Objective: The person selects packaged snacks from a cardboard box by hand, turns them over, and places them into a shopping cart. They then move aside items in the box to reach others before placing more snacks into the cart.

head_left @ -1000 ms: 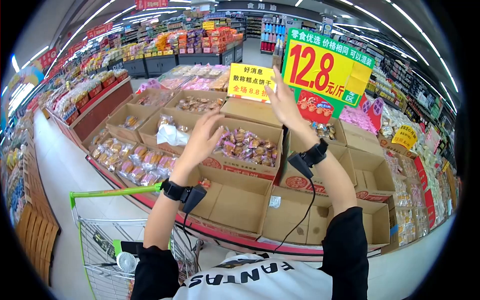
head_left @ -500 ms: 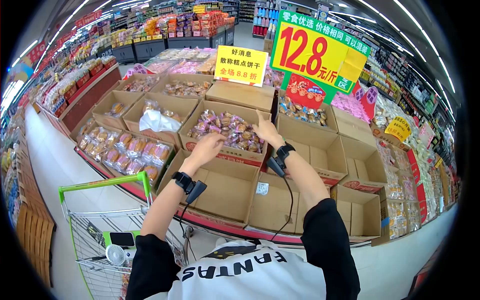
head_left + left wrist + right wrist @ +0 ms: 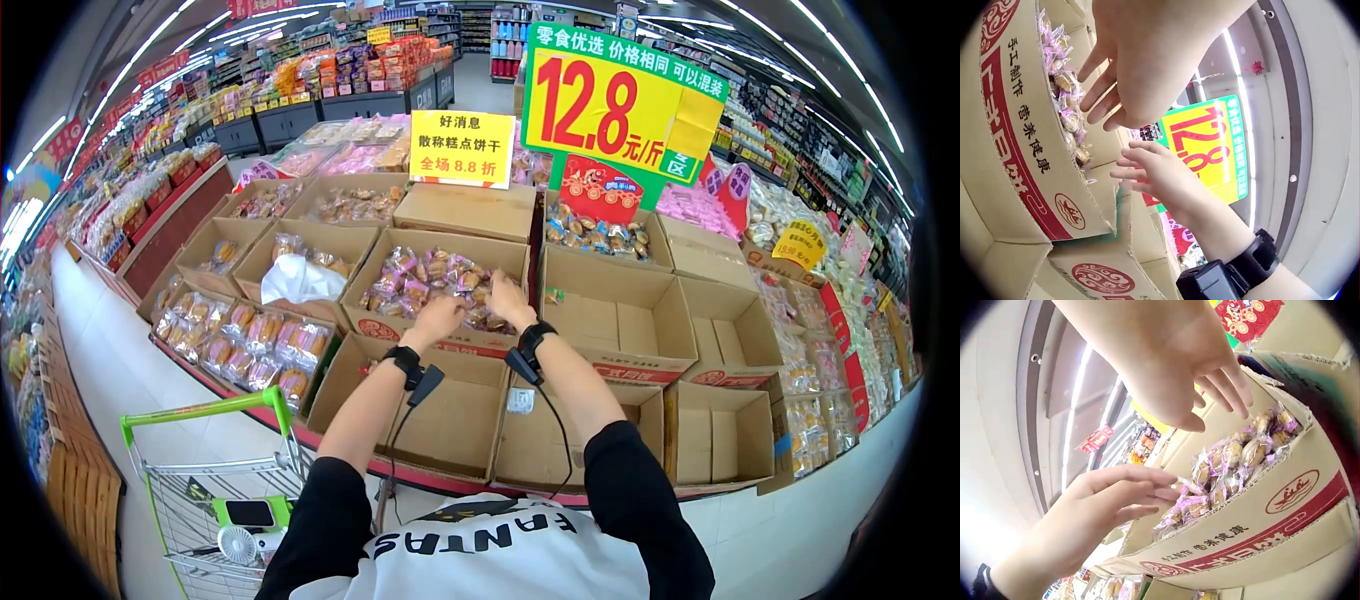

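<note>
Wrapped pastries in purple-and-clear packets fill a cardboard box in the middle of the display. My left hand is over the box's front part, fingers bent loosely towards the packets. To its right, my right hand hangs over the right end of the same packets. Both hands show in the right wrist view, the left beside the pastries and the right above them, with relaxed, spread fingers. Neither hand visibly holds a packet.
Bare-bottomed cardboard boxes stand nearer me and to the right. A white plastic bag lies in a box at left. A shopping cart stands at lower left. Price signs rise behind the boxes.
Both hands came down from above the display to the pastry box and moved closer together. The head view has shifted slightly.
</note>
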A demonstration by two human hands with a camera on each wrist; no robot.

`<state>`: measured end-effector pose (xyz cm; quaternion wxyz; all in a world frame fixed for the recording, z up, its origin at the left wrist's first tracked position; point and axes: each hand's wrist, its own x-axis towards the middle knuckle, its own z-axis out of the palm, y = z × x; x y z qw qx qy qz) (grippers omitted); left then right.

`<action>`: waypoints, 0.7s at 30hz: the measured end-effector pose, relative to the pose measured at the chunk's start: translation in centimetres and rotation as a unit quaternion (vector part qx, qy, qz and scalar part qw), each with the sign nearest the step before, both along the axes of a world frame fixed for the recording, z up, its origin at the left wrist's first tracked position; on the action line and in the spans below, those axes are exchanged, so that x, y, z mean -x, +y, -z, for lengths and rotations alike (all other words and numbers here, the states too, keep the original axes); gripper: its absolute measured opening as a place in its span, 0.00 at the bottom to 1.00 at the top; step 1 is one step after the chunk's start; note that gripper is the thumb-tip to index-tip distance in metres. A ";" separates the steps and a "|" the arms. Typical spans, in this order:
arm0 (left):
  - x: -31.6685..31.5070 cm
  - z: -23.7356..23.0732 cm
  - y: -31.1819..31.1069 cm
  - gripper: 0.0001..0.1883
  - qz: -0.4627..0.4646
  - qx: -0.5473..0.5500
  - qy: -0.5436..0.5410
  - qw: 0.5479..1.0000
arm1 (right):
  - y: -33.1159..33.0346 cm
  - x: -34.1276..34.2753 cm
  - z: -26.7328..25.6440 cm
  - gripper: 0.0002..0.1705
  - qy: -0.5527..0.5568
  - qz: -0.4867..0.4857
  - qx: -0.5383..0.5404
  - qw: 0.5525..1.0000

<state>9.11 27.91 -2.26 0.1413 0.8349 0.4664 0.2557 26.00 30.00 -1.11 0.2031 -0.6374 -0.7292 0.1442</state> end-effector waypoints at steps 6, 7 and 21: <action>-2.5 4.8 3.2 0.12 -0.063 0.029 0.048 0.996 | -0.1 1.5 4.6 0.25 0.093 0.061 0.025 0.993; -2.7 5.3 3.2 0.12 -0.070 0.040 0.065 0.995 | -0.3 1.6 5.9 0.26 0.074 0.057 0.020 0.995; -2.9 9.1 5.3 0.20 -0.045 0.268 0.173 0.947 | 2.0 1.9 11.5 0.34 0.006 0.022 0.236 0.972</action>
